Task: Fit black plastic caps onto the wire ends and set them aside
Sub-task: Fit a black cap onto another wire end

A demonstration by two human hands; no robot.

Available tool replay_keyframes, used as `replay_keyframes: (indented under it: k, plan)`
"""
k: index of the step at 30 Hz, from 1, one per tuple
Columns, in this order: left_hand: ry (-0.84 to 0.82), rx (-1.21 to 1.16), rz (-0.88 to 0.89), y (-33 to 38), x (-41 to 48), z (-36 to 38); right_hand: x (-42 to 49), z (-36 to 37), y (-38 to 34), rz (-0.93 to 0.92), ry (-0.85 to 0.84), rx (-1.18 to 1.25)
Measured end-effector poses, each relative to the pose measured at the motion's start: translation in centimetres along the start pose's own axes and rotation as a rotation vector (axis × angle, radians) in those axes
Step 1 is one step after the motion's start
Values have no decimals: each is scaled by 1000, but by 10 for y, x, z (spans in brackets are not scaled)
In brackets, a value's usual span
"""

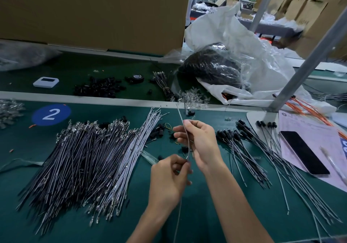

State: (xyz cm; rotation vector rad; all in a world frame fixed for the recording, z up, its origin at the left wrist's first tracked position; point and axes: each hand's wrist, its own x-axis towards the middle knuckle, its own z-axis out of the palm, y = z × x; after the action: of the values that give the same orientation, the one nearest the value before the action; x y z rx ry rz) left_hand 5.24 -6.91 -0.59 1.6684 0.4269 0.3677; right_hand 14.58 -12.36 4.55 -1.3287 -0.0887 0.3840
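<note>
My right hand [199, 143] grips a pair of thin wires [180, 115], one grey and one black, that stand up past its fingers; a black cap [190, 113] sits on the black one's upper part. Just below, my left hand [170, 178] pinches a thin grey wire at its fingertips, close to the right palm. A big heap of uncapped grey and black wires [88, 160] lies to the left. Wires with black caps fitted [244, 147] lie fanned out to the right. Loose black caps [159, 131] lie on the green mat behind my hands.
A phone [304, 153] lies on paper sheets at the right, near a metal post base [262, 118]. Across the table divider sit more black caps [99, 87], a tape roll [137, 77], a white device [46, 82], a wire bundle [163, 84] and a plastic bag of black parts [212, 68].
</note>
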Motion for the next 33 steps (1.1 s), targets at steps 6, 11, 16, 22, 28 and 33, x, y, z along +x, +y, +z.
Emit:
replay_keyframes:
  k: [6, 11, 16, 22, 28, 33]
  plan:
    - [29, -71, 23, 3, 0, 2, -11, -4, 2, -41, 41, -38]
    - [32, -96, 30, 1, 1, 3, -18, -6, 3, -57, 46, -47]
    - [19, -111, 62, 0, 1, 6, -22, -7, 5, -52, 49, -54]
    - [154, 48, 202, -4, 10, 0, -23, -45, -5, -107, 110, -4]
    - [164, 563, 206, -8, 62, -12, -21, -87, 11, -272, 353, -513]
    - [-17, 773, 227, -2, 102, 5, -20, -86, 49, -278, 413, -646]
